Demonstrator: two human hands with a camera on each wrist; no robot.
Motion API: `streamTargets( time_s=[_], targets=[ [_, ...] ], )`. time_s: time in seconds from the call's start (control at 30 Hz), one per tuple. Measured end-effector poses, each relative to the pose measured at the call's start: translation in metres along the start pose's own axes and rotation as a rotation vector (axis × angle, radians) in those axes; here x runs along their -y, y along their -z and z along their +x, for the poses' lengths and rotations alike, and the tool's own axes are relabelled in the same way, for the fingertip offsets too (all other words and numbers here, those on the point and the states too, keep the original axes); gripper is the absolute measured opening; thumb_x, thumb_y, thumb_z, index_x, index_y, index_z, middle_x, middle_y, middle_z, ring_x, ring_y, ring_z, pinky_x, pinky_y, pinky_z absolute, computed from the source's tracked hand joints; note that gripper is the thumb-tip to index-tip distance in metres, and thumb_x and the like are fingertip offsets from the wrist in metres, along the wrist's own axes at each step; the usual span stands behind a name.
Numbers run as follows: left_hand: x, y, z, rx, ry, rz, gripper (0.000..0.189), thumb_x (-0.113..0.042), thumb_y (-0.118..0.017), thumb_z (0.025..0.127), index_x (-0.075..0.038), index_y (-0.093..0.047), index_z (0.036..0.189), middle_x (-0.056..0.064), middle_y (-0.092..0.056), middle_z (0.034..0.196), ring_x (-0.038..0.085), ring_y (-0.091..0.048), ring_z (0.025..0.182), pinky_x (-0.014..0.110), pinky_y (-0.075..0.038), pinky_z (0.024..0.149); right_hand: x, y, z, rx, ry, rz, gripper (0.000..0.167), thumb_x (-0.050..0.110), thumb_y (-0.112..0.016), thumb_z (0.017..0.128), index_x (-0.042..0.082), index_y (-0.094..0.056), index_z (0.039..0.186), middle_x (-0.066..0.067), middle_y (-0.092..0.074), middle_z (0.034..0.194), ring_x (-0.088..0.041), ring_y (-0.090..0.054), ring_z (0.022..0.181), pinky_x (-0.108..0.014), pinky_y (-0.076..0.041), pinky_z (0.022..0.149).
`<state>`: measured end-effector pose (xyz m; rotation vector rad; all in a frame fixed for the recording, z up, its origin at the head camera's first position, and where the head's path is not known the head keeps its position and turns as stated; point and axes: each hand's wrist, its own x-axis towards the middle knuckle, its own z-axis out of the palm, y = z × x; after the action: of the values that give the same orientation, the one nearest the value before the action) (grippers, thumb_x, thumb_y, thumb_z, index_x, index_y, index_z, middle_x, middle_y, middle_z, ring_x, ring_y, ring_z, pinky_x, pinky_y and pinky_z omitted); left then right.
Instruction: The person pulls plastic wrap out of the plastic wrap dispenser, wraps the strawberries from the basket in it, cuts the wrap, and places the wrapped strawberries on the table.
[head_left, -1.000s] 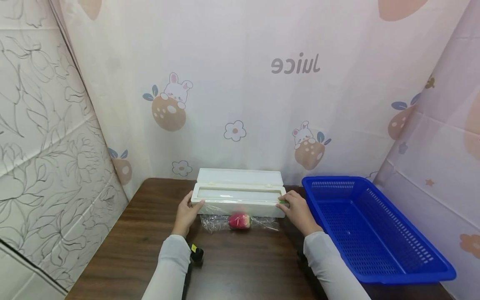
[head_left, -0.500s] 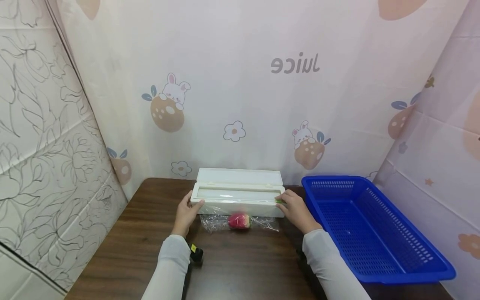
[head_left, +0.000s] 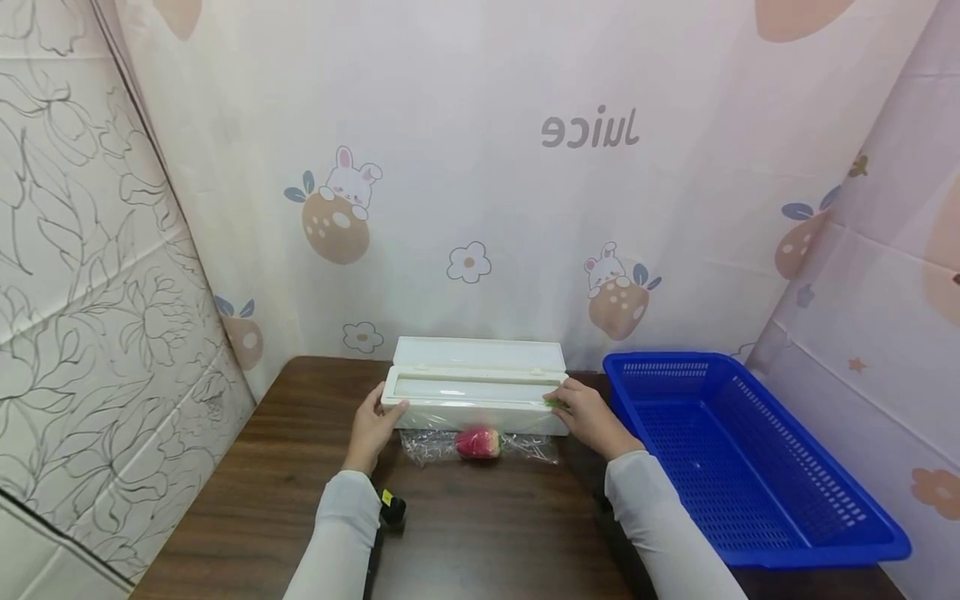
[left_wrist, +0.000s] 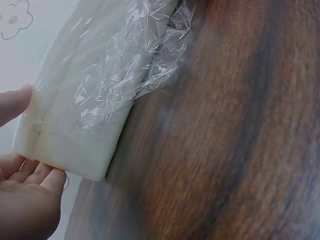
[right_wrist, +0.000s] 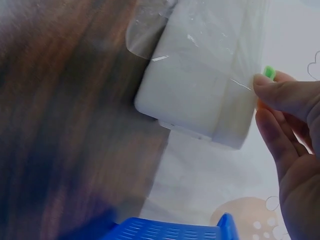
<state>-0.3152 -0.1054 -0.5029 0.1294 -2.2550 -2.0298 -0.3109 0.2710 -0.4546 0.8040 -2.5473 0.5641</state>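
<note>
A white cling film dispenser (head_left: pixel 480 419) lies lengthwise at the back of the table, its lid (head_left: pixel 480 352) tipped back. My left hand (head_left: pixel 372 427) grips the left end, thumb at the front and fingers round the end in the left wrist view. At the right end, my right hand (head_left: pixel 588 417) pinches a small green slide cutter (right_wrist: pixel 269 72) on the top edge. Clear cling film (left_wrist: pixel 115 70) hangs down the front and lies crumpled on the table. Under it rests a small red and pale yellow fruit-like piece (head_left: pixel 478 442), its kind unclear.
A blue perforated plastic basket (head_left: pixel 750 467) stands to the right, close to my right forearm. A small black object with a yellow mark (head_left: pixel 392 507) sits by my left wrist. Behind the brown wooden table (head_left: pixel 495 542) hangs a printed curtain (head_left: pixel 480 200).
My right hand has slid the green slide cutter a little to the left along the dispenser's edge. My left hand keeps its hold on the left end.
</note>
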Motion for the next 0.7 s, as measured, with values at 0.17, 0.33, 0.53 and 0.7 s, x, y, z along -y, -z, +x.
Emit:
streamTargets(
  time_s=[0.17,0.33,0.53,0.7],
  targets=[
    [0.002,0.001,0.0,0.0,-0.011,-0.002,0.076,-0.021,-0.072,0.095,0.003,-0.03,0.154,0.024,-0.034,0.156,0.04,-0.035,0.142,0.051,-0.032,0.114,0.0,0.004,0.007,0.075,0.058,-0.004,0.026,-0.01,-0.077,0.081,-0.001,-0.076,0.105,-0.009,-0.067,0.094,-0.02,-0.063,0.083,-0.036,-0.056,0.07],
    [0.002,0.001,0.0,-0.002,-0.008,0.011,0.077,-0.023,-0.071,0.096,0.002,-0.029,0.155,0.024,-0.033,0.157,0.039,-0.033,0.143,0.049,-0.031,0.115,0.003,0.007,0.01,0.152,0.072,-0.017,0.028,-0.012,-0.073,0.083,-0.001,-0.075,0.109,-0.01,-0.068,0.099,-0.022,-0.064,0.088,-0.037,-0.057,0.074],
    [0.002,0.0,-0.001,0.005,-0.016,0.006,0.077,-0.022,-0.071,0.096,0.002,-0.029,0.155,0.023,-0.032,0.157,0.039,-0.033,0.143,0.05,-0.03,0.116,0.004,0.007,0.011,0.168,0.082,-0.025,0.032,-0.013,-0.072,0.083,-0.001,-0.074,0.112,-0.012,-0.07,0.104,-0.026,-0.067,0.094,-0.042,-0.057,0.082],
    [0.002,0.0,-0.001,0.009,-0.018,-0.007,0.076,-0.021,-0.071,0.096,0.002,-0.028,0.155,0.023,-0.033,0.157,0.038,-0.033,0.143,0.049,-0.03,0.116,0.004,0.007,0.012,0.173,0.103,-0.031,0.035,-0.015,-0.072,0.082,0.0,-0.074,0.113,-0.013,-0.07,0.108,-0.029,-0.067,0.1,-0.045,-0.056,0.086]
  ],
)
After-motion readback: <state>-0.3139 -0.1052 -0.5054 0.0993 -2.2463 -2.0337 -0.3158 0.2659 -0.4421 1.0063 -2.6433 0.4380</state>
